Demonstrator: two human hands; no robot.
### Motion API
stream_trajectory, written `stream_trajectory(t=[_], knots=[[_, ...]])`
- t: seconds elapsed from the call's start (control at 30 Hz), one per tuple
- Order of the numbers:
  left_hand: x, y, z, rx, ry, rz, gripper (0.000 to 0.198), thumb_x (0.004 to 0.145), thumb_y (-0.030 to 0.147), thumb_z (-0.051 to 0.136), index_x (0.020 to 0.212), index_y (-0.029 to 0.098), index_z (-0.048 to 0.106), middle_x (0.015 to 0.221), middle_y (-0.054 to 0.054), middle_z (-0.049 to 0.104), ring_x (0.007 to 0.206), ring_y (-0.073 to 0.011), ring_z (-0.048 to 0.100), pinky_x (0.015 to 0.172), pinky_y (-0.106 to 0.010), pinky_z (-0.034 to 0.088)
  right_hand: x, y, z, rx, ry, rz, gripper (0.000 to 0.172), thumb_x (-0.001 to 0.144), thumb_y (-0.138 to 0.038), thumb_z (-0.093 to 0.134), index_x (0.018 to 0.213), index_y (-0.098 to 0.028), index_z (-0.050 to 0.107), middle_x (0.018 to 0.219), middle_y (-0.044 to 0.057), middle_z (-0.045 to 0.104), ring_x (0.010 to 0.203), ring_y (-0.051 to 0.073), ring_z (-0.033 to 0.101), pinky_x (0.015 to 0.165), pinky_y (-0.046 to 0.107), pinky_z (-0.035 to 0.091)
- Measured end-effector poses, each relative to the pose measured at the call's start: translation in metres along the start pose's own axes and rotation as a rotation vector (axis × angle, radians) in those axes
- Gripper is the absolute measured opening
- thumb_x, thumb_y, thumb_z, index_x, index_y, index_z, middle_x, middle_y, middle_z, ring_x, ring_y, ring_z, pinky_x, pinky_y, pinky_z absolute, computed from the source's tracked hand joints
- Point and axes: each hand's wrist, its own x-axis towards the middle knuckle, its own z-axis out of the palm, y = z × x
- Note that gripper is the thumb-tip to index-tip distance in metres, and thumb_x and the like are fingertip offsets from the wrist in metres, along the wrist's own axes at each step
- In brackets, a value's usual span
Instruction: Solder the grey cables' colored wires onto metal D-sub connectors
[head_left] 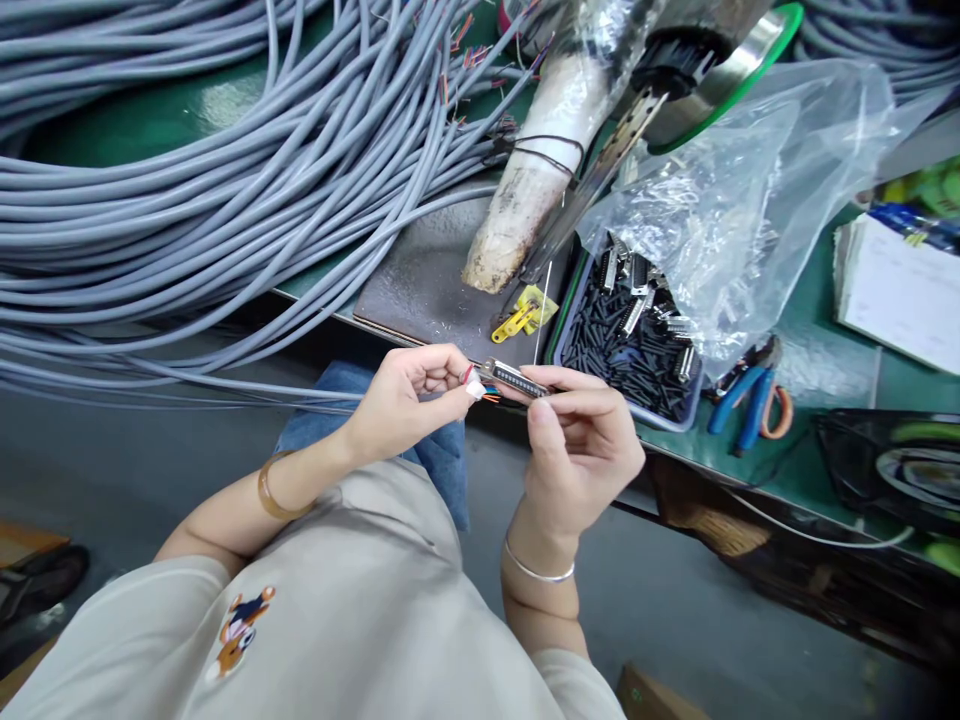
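My left hand (420,395) is closed in a pinch, thumb and forefinger together near the stripped end of a grey cable; a white wrap and a red band show at its fingertips. Thin coloured wires (491,395) stick out just beyond those fingers. My right hand (581,430) grips a D-sub connector (517,377) by its right end, between thumb and fingers. The connector's long row of contacts is turned up toward me. Its left end lies close to the left fingertips; whether the wires touch it I cannot tell.
Grey cables (187,230) heap over the bench's left. A white-wrapped tube (525,200) hangs above a dark mat (427,260) with a yellow tool (514,320). A bin (660,418) holds black sleeves and connectors. Right of it are pliers (750,400), papers (900,290) and a plastic bag (735,200).
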Motion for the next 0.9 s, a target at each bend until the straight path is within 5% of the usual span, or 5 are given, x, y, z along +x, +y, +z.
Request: stream_trajectory(t=[0.13, 0.23, 0.4, 0.63, 0.9], knots=[[-0.001, 0.0, -0.001, -0.041, 0.043, -0.034, 0.027, 0.074, 0.029, 0.082, 0.071, 0.014, 0.06, 0.06, 0.003, 0.059, 0.054, -0.0062, 0.052, 0.055, -0.018, 0.044, -0.001, 0.001, -0.004, -0.017, 0.091, -0.009, 0.009, 0.089, -0.015, 0.072, 0.085, -0.02, 0.066, 0.095, 0.001, 0.078, 0.076, 0.016, 0.078, 0.066, 0.029, 0.067], [0.0, 0.001, -0.002, -0.057, 0.057, -0.063, 0.026, 0.074, 0.028, 0.083, 0.071, 0.014, 0.061, 0.059, 0.002, 0.06, 0.054, -0.0066, 0.053, 0.055, -0.018, 0.045, 0.0, 0.006, -0.009, -0.147, 0.182, -0.102, 0.01, 0.087, -0.013, 0.074, 0.091, -0.021, 0.07, 0.1, 0.002, 0.079, 0.082, 0.018, 0.079, 0.072, 0.033, 0.067], [0.003, 0.001, -0.003, -0.118, 0.058, -0.074, 0.021, 0.072, 0.021, 0.082, 0.07, 0.013, 0.062, 0.06, 0.002, 0.061, 0.054, -0.0059, 0.053, 0.053, -0.017, 0.043, -0.001, 0.015, -0.015, -0.416, 0.047, -0.206, 0.012, 0.087, -0.014, 0.074, 0.095, -0.022, 0.072, 0.111, 0.005, 0.08, 0.101, 0.023, 0.078, 0.085, 0.038, 0.065], [0.014, 0.001, -0.003, -0.002, 0.131, 0.009, 0.015, 0.072, 0.021, 0.077, 0.07, 0.013, 0.065, 0.074, 0.002, 0.057, 0.046, -0.001, 0.038, 0.04, -0.019, 0.025, 0.004, 0.017, -0.003, -0.225, -0.014, -0.056, 0.009, 0.091, -0.02, 0.07, 0.087, -0.021, 0.062, 0.112, 0.007, 0.08, 0.1, 0.02, 0.078, 0.08, 0.034, 0.065], [0.029, -0.001, -0.002, 0.104, 0.152, 0.077, 0.012, 0.073, 0.021, 0.072, 0.067, 0.015, 0.065, 0.071, -0.003, 0.063, 0.064, -0.0098, 0.054, 0.051, -0.02, 0.037, 0.018, 0.021, 0.004, -0.168, -0.027, -0.074, 0.014, 0.087, -0.016, 0.073, 0.079, -0.021, 0.062, 0.107, 0.006, 0.08, 0.1, 0.021, 0.078, 0.086, 0.038, 0.066]])
